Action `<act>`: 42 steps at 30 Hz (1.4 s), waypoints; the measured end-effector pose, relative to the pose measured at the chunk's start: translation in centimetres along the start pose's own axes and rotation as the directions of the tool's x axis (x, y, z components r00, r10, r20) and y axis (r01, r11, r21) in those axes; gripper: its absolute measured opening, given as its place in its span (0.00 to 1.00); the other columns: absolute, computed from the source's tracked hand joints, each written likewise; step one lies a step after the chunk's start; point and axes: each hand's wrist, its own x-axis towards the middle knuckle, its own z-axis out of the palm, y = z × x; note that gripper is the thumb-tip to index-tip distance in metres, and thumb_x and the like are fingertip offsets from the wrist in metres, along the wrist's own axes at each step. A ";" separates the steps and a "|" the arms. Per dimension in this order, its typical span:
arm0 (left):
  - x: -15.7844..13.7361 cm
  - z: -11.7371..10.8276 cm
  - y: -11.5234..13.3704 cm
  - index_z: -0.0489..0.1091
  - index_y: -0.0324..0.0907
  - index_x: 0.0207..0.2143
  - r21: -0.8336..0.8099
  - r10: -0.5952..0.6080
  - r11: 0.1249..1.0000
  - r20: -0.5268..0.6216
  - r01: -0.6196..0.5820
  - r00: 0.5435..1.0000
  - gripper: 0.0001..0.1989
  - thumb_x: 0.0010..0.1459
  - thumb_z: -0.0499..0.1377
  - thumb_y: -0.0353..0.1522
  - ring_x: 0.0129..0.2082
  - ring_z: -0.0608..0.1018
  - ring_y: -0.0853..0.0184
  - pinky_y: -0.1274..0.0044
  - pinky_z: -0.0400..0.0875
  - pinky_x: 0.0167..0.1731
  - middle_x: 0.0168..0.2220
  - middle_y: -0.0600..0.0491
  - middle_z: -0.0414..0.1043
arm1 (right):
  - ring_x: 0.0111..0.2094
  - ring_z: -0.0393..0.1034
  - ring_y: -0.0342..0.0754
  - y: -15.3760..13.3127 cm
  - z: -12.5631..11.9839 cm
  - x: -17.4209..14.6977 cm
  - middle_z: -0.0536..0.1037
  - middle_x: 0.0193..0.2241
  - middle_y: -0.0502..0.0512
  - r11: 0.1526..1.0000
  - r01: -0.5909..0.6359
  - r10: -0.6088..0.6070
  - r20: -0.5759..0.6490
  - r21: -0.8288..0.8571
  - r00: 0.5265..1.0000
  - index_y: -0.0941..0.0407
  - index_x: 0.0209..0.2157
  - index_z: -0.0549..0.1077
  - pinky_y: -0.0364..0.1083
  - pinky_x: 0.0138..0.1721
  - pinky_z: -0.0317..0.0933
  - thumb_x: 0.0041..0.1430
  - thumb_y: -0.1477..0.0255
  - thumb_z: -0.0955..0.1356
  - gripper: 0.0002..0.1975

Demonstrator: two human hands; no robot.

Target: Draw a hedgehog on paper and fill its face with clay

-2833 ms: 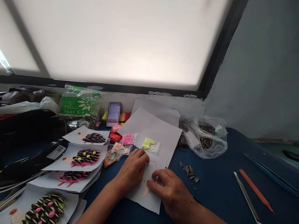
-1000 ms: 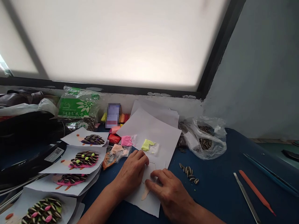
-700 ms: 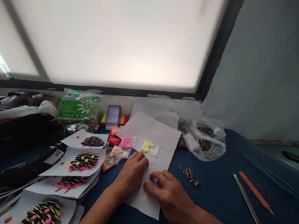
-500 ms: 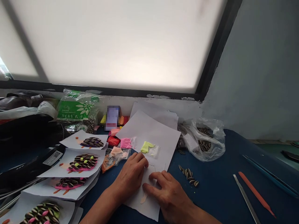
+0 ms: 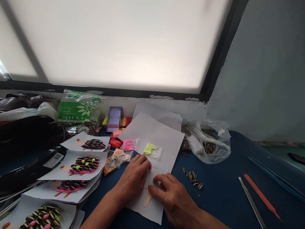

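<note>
A narrow sheet of white paper (image 5: 156, 214) lies before me with a pencil outline on its upper part. On it is a small flat piece of peach clay (image 5: 148, 199), tapering toward the lower left. My left hand (image 5: 134, 173) rests on the sheet's left side, fingers loosely bent, index tip beside the outline; nothing shows in it. From the right, my right hand (image 5: 172, 194) reaches over the sheet, its thumb tip touching the upper end of the clay. Thumb and index finger are apart, with the index bent over the outline.
Sunflower seeds (image 5: 193, 178) lie right of the paper; a clear bag (image 5: 209, 144) holds more. Yellow clay (image 5: 150, 149) sits on a larger sheet (image 5: 171, 144). Finished seed hedgehog pictures (image 5: 83, 165) are stacked left. Tweezers (image 5: 250, 200) and an orange tool (image 5: 262, 195) lie right.
My right thumb has shifted slightly up and right, uncovering more of the peach clay. My left hand stays in place on the paper.
</note>
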 end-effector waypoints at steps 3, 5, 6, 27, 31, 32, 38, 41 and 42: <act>0.0 0.0 0.0 0.64 0.43 0.33 -0.002 0.001 1.000 -0.004 -0.001 1.000 0.12 0.59 0.46 0.21 0.37 0.66 0.64 0.72 0.62 0.37 0.36 0.51 0.67 | 0.37 0.62 0.50 0.0 -0.1 0.0 0.71 0.42 0.60 1.000 -0.006 0.006 -0.004 0.017 1.000 0.56 0.44 0.72 0.47 0.38 0.62 0.56 0.81 0.62 0.16; 0.1 0.0 0.0 0.64 0.43 0.33 -0.001 -0.002 1.000 0.004 0.002 1.000 0.12 0.58 0.46 0.20 0.37 0.66 0.63 0.72 0.62 0.37 0.37 0.51 0.67 | 0.38 0.62 0.50 0.0 -0.2 -0.1 0.71 0.43 0.60 1.000 -0.003 0.003 0.000 0.020 1.000 0.55 0.46 0.71 0.47 0.38 0.62 0.57 0.81 0.62 0.17; 0.1 0.0 0.0 0.64 0.43 0.33 0.000 -0.004 1.000 0.010 0.004 1.000 0.12 0.58 0.46 0.20 0.37 0.66 0.63 0.72 0.63 0.37 0.37 0.51 0.67 | 0.38 0.62 0.51 0.0 -0.2 -0.1 0.71 0.43 0.60 1.000 0.002 -0.002 0.005 0.016 1.000 0.54 0.47 0.71 0.47 0.38 0.62 0.57 0.81 0.62 0.17; 0.0 -0.1 0.1 0.64 0.43 0.33 -0.019 -0.012 1.000 0.002 0.012 1.000 0.12 0.57 0.46 0.20 0.37 0.66 0.64 0.72 0.63 0.37 0.37 0.51 0.67 | 0.38 0.63 0.51 -0.1 -0.4 -0.1 0.72 0.43 0.62 0.998 -0.009 0.010 -0.008 0.062 1.000 0.58 0.49 0.70 0.48 0.39 0.64 0.56 0.83 0.61 0.20; 0.0 -0.1 0.1 0.64 0.43 0.33 -0.019 -0.009 1.000 0.002 0.009 1.000 0.12 0.58 0.46 0.20 0.38 0.66 0.63 0.71 0.63 0.37 0.37 0.51 0.67 | 0.37 0.63 0.51 -0.2 -0.3 -0.2 0.72 0.43 0.61 0.999 -0.022 0.022 0.005 0.030 1.000 0.57 0.45 0.72 0.49 0.38 0.64 0.55 0.82 0.62 0.16; 0.1 -0.1 0.1 0.64 0.43 0.33 -0.019 -0.007 1.000 0.001 0.007 1.000 0.12 0.58 0.46 0.20 0.38 0.66 0.63 0.71 0.63 0.37 0.37 0.51 0.67 | 0.38 0.63 0.52 -0.2 -0.2 -0.1 0.71 0.43 0.61 1.000 -0.023 0.022 0.012 0.020 1.000 0.57 0.44 0.72 0.49 0.38 0.64 0.55 0.82 0.62 0.16; 0.0 0.1 -0.1 0.64 0.43 0.33 -0.012 0.007 1.000 -0.009 -0.007 1.000 0.12 0.57 0.46 0.20 0.37 0.67 0.64 0.72 0.63 0.37 0.37 0.51 0.67 | 0.40 0.63 0.52 -0.1 -0.1 -0.1 0.71 0.44 0.62 0.998 -0.036 0.035 0.020 0.053 0.999 0.58 0.49 0.70 0.50 0.42 0.64 0.55 0.84 0.61 0.21; 0.0 0.2 -0.4 0.65 0.43 0.33 -0.025 0.003 1.000 -0.035 -0.004 0.999 0.11 0.58 0.47 0.22 0.37 0.68 0.64 0.73 0.64 0.36 0.36 0.51 0.68 | 0.42 0.64 0.53 0.1 -0.1 -0.1 0.72 0.45 0.63 0.994 -0.047 0.045 0.025 0.101 0.999 0.61 0.53 0.67 0.51 0.45 0.64 0.53 0.86 0.60 0.25; 0.0 0.1 -0.5 0.65 0.43 0.33 -0.041 -0.008 0.999 -0.045 0.006 0.999 0.10 0.58 0.47 0.22 0.37 0.69 0.65 0.73 0.65 0.36 0.35 0.51 0.68 | 0.42 0.64 0.53 0.1 -0.1 -0.2 0.72 0.45 0.63 0.992 -0.055 0.052 0.030 0.110 0.998 0.61 0.53 0.67 0.52 0.45 0.64 0.53 0.86 0.60 0.25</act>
